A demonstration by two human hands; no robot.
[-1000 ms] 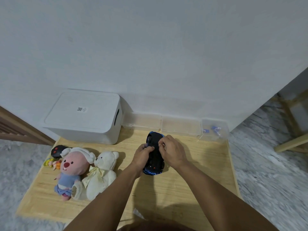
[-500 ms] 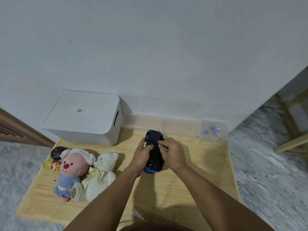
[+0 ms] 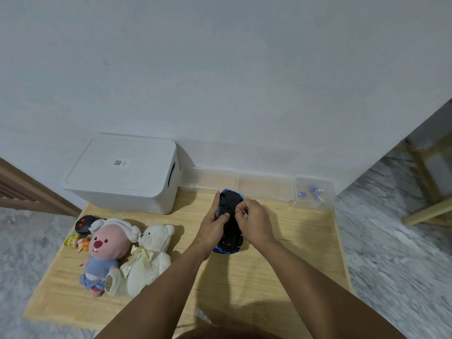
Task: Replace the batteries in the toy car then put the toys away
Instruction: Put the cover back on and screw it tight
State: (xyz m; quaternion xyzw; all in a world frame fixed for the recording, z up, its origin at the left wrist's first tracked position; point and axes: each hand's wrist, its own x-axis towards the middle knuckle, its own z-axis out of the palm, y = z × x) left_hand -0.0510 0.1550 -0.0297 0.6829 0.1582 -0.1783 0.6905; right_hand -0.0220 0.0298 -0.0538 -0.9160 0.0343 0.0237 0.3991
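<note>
Over table (image 3: 281, 253), hands hiding toy car (image 3: 231, 216) underside

blue-black car (image 3: 230, 223), white box (image 3: 122, 172), seemingly pink plush (image 3: 102, 248)

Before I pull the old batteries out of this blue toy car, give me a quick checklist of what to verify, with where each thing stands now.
1. Blue toy car turned belly up on the light wooden table: ok.
2. Car steadied: ok, the left hand grips its side.
3. Battery cover off: cannot tell, the right hand pinches at the underside and hides it.
4. Fresh batteries within reach: cannot tell, the small clear plastic box at the far right holds small blue and white pieces, too small to identify.
5. White lidded storage bin open for the toys: not ok, its lid is on.
</note>
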